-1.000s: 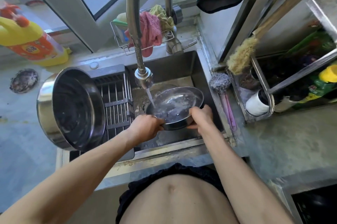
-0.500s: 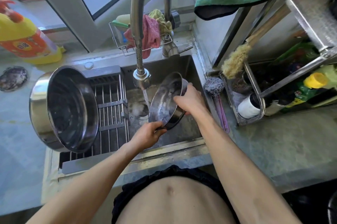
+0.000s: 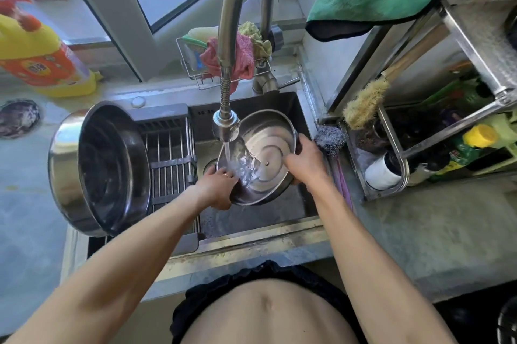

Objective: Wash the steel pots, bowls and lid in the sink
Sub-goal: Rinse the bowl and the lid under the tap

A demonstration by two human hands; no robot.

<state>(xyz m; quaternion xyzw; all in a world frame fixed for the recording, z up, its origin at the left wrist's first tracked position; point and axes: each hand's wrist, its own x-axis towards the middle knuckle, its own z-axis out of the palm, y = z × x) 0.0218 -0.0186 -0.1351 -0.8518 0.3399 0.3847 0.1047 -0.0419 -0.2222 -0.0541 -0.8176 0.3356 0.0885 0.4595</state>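
Note:
Over the sink (image 3: 282, 104) I hold a round steel lid (image 3: 268, 147), its inner side with rings and a centre rivet facing up and tilted toward me. My left hand (image 3: 216, 188) grips its near-left rim, and my right hand (image 3: 305, 161) grips its right rim. Water from the faucet head (image 3: 225, 126) pours onto the lid's left part. A large steel pot (image 3: 98, 167) lies on its side on the drain rack (image 3: 170, 159) at the sink's left, its opening facing right.
A steel wool scrubber (image 3: 330, 138) and a bristle brush (image 3: 365, 103) lie at the sink's right edge. A shelf rack with bottles (image 3: 475, 138) stands right. Behind the faucet hangs a wire caddy with cloths (image 3: 240, 55). A yellow detergent bottle (image 3: 42, 62) stands far left.
Both hands turned the lid from standing nearly on edge to facing up under the stream, and water now splashes on its inner side. The pot has not moved.

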